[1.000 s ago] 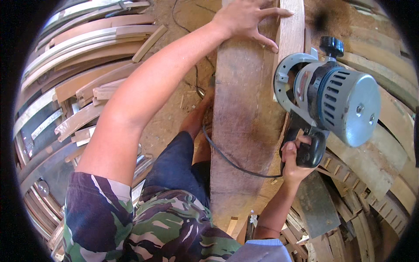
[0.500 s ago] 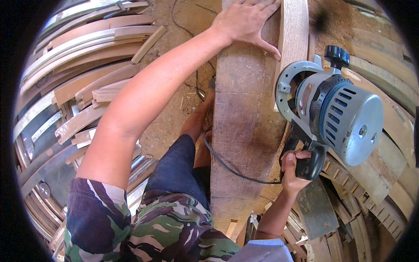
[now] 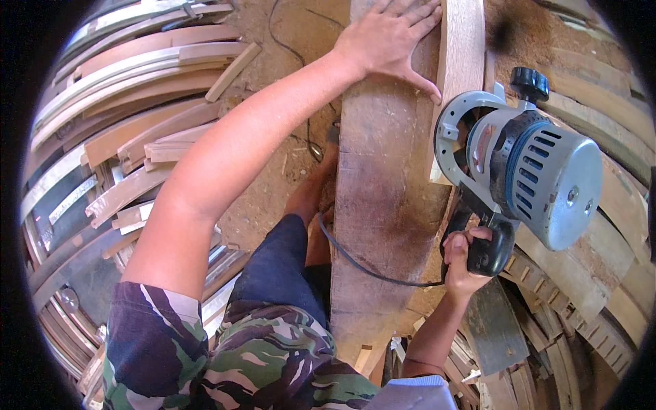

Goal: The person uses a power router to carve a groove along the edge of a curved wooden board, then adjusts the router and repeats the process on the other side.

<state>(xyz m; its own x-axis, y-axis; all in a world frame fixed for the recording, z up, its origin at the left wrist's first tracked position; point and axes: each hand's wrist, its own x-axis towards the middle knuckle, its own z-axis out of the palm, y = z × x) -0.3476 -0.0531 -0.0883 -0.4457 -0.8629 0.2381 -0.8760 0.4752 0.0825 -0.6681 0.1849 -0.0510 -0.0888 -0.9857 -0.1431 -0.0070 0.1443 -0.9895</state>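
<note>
My left hand (image 3: 388, 41) lies with fingers spread at the far end of the wooden bench (image 3: 383, 205), its thumb reaching against a pale wooden bar (image 3: 461, 55). That bar runs along the bench's right edge. Around the black handle of a grey electric router (image 3: 557, 191), my right hand (image 3: 462, 263) is closed. The router is tipped on its side, its round base by the bar's near end and its motor pointing right. Whether the base touches the bar, and the router's bit, I cannot make out. A black cord (image 3: 369, 270) curves from the handle across the bench.
Stacks of cut wooden pieces (image 3: 157, 61) line the left side. More boards (image 3: 588, 266) and slotted strips lie on the right, with sawdust (image 3: 526, 41) at the far right. A thin cable (image 3: 290, 48) lies on the dusty floor left of the bench.
The router has shifted slightly farther away along the bar, carried by my right hand. My left hand keeps its place against the bar; the whole view has moved a little.
</note>
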